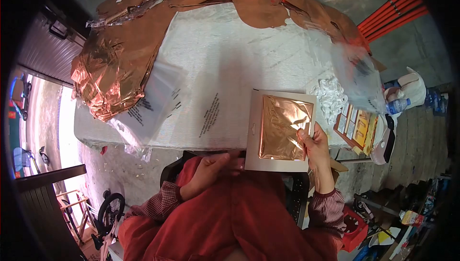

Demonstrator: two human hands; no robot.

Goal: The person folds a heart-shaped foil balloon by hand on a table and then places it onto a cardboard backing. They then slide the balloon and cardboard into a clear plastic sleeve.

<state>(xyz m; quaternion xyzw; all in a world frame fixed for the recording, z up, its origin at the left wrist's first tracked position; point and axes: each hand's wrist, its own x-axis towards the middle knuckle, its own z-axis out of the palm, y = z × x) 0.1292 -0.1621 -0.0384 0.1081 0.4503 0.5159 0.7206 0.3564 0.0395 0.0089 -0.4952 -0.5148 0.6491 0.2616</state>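
My right hand [316, 150] grips a grey-white card [254, 139] by its right edge, with the thumb pressed on a folded copper-coloured foil sheet [282, 127]. The foil lies flat on the card, shiny and slightly creased. Just left of the card's lower corner is my left hand [211, 172], above my lap. Its fingertips are smeared by motion, so their grip cannot be made out. Clear plastic bags [155, 95] with black printed text lie on the left of the white-covered table [201, 55].
Copper foil sheets [115, 59] cover the table's left and far edges. On the right are a heap of white strips [329, 97], printed cards [357, 129] and clear plastic bags [359, 76]. Orange poles [395, 11] stand beyond, and a water bottle [398, 105] lies beside the table.
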